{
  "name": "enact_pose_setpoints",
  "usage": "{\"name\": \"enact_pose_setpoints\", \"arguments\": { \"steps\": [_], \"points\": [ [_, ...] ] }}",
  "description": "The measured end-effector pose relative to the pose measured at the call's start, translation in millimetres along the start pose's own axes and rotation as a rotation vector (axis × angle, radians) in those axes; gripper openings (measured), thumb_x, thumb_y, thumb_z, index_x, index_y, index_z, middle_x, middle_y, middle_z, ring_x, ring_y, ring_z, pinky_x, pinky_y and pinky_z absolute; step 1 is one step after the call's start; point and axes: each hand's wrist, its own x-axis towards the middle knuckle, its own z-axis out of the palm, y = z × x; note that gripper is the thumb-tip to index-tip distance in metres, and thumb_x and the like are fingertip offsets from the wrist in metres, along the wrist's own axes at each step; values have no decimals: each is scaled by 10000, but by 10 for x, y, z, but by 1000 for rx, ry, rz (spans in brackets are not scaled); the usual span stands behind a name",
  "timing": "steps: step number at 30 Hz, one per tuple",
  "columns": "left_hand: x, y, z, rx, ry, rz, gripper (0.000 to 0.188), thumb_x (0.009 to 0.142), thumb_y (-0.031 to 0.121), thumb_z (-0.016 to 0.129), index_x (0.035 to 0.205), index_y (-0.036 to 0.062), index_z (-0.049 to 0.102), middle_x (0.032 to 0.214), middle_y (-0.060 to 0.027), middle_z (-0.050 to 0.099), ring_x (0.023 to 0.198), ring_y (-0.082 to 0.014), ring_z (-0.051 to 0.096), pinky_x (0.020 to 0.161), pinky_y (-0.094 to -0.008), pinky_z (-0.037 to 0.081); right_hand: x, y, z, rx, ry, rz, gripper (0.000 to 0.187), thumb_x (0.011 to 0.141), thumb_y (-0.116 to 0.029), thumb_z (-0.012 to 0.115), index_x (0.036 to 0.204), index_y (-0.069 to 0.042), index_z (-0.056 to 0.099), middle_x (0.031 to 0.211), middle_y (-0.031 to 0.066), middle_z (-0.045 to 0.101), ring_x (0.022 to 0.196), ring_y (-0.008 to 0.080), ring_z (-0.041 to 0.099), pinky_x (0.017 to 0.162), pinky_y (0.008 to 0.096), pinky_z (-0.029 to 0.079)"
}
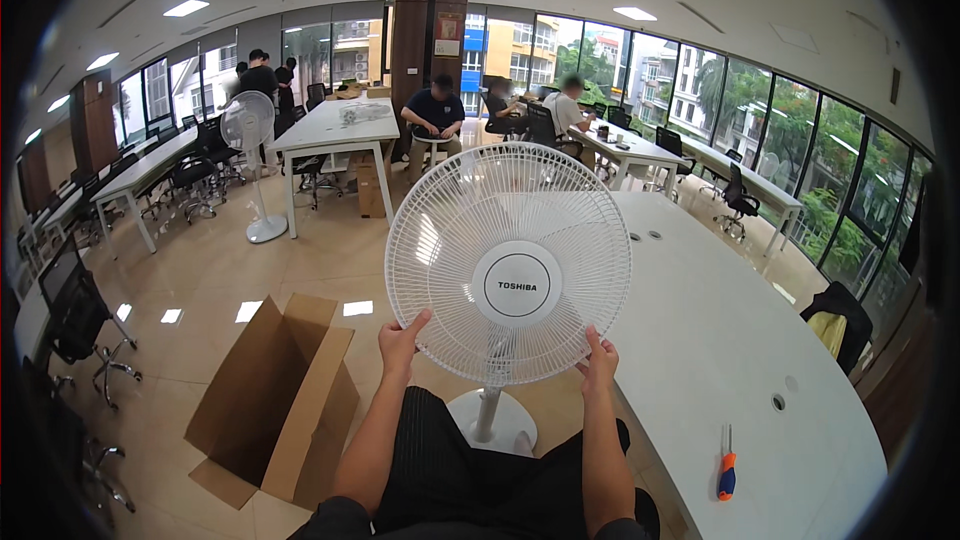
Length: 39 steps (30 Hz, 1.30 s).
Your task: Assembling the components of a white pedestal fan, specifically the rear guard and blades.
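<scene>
A white pedestal fan (pixel 517 336) stands upright in front of me, its round wire grille facing me with a white disc at the centre. At the grille's lower left rim, my left hand (pixel 400 342) grips the edge, thumb on the front. My right hand (pixel 598 360) holds the lower right rim in the same way, its thumb pointing up. Behind the grille the clear blades show faintly. Below, a short white pole leads down to the round base (pixel 520 427) on the floor between my legs.
An open cardboard box (pixel 310 420) stands on the floor at my left. On the white table (pixel 700 340) at my right lies a screwdriver (pixel 726 475) with an orange and blue handle. Another fan (pixel 248 125) stands farther back left. Several people sit or stand at far tables.
</scene>
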Motion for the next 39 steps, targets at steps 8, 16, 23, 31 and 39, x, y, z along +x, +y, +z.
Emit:
{"name": "enact_pose_setpoints", "arguments": {
  "steps": [8, 16, 23, 31, 39],
  "points": [
    [-280, 297, -69, -58, -12, -20, 422, 719, 302, 878, 871, -48, 699, 825, -135, 712, 651, -175, 698, 549, -270, 565, -237, -191, -8, -62, 15, 51, 521, 768, -462, 803, 1019, -41, 627, 931, 69, 666, 817, 184, 638, 696, 409, 541],
    [-259, 17, 265, 402, 108, 218, 541, 678, 330, 903, 878, -31, 554, 775, -123, 648, 582, -163, 648, 477, -271, 542, -248, -301, 190, -147, 1, -131, 691, 761, -564, 776, 1081, 12, 568, 949, 51, 577, 869, 154, 545, 776, 403, 498],
    [-158, -115, 178, 51, 141, 112, 613, 618, 406, 931, 835, 1, 526, 791, -94, 620, 673, -159, 609, 596, -293, 519, 234, -63, 60, -310, 140, 10, 817, 787, -686, 669, 1284, -63, 489, 1168, 100, 585, 1006, 213, 552, 890, 348, 448],
    [39, -180, -76, -217, -78, 230, 553, 744, 192, 862, 1141, -4, 531, 1036, -110, 640, 923, -170, 645, 780, -298, 536, 808, 25, 57, 293, -597, -167, 551, 1007, -355, 492, 1459, -68, 361, 1383, 124, 514, 1225, 298, 532, 992, 476, 463],
    [-102, 237, -42, -123, -87, 82, 585, 728, 137, 866, 1185, -17, 536, 1065, -116, 656, 927, -175, 659, 786, -290, 542, 224, -183, 127, 358, -329, -199, 520, 949, -211, 638, 1392, -12, 452, 1322, 103, 555, 1177, 234, 554, 971, 386, 476]
  ]
}}
